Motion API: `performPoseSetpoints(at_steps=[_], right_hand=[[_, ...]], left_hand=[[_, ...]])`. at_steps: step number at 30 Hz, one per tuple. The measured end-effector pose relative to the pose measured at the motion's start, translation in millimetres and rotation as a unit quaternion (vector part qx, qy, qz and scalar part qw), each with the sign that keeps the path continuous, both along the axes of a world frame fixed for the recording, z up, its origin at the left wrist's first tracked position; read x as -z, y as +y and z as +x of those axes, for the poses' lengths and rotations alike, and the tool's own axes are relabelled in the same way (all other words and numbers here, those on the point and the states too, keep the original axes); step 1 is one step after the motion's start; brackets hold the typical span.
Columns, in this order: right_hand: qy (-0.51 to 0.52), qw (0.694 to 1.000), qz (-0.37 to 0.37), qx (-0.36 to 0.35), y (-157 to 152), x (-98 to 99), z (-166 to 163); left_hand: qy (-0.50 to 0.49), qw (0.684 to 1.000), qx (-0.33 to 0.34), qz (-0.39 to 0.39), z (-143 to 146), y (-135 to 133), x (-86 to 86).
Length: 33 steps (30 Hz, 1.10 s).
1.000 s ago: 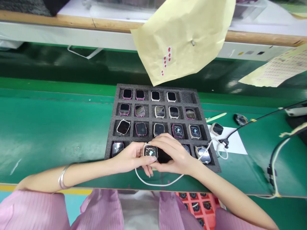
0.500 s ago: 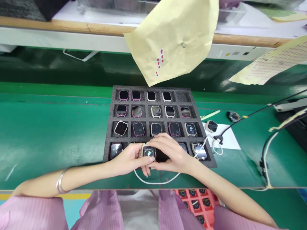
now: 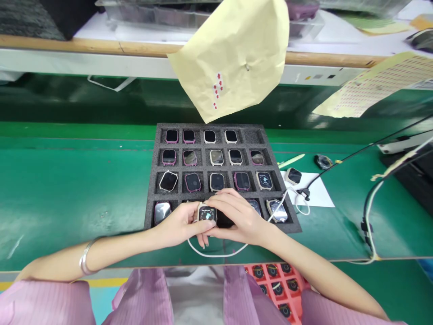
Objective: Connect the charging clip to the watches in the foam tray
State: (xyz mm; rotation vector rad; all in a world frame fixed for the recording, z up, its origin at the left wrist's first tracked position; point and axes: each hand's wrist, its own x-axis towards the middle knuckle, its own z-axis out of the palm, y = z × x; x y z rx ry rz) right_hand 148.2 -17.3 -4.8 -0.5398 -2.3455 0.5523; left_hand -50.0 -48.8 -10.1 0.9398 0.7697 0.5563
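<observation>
Both my hands hold one beige smartwatch body (image 3: 206, 214) with a lit screen, just above the front row of a black foam tray (image 3: 152, 201). My left hand (image 3: 179, 223) grips its left side with fingers curled under it. My right hand (image 3: 237, 216) wraps over its right side, fingers closed on the case. A white cable (image 3: 216, 253) loops from under my hands along the table edge. The tray's cells hold several pink and beige watch bodies.
A loose watch (image 3: 292, 175) lies on white paper (image 3: 320, 196) right of the tray, with a green pen (image 3: 291, 160) behind it. Black and white cables (image 3: 367, 221) run at the right. A yellow envelope (image 3: 233, 54) hangs above the tray. A red tray (image 3: 275, 289) sits below the table edge.
The watch's screen stays lit and my hands keep the same grip. The view has shifted slightly right and up, so everything sits a little further left.
</observation>
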Motion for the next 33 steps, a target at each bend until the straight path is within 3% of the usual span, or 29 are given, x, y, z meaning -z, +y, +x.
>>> performPoseSetpoints(at_steps=[5,11,14,18,22,28,33], right_hand=[[-0.002,1.000,0.010,0.006,-2.8,-2.3,-1.3],[0.043,0.994,-0.063,0.077,-3.7,-11.6,9.2],[-0.032,0.990,-0.070,0.120,-3.7,-12.9,23.2],[-0.150,0.982,-0.056,0.098,-6.1,-14.9,29.6],[-0.161,0.985,-0.029,0.061,-4.9,-22.4,4.2],[-0.276,0.961,0.013,0.017,3.7,-26.5,-47.7],[-0.336,0.940,0.058,-0.007,11.2,-24.7,-56.2]], left_hand=[[0.033,0.999,0.012,0.018,0.2,-3.1,0.8],[0.013,0.998,-0.023,0.065,-7.2,0.5,-8.2],[0.042,0.998,-0.047,0.012,-21.9,5.0,-19.2],[0.081,0.996,-0.037,0.000,-45.3,5.2,-22.0],[0.088,0.996,-0.014,-0.004,-56.7,-3.6,-15.4],[0.069,0.996,-0.052,-0.003,-61.5,-19.2,-10.4],[0.051,0.995,-0.083,0.002,-62.8,-20.4,-7.0]])
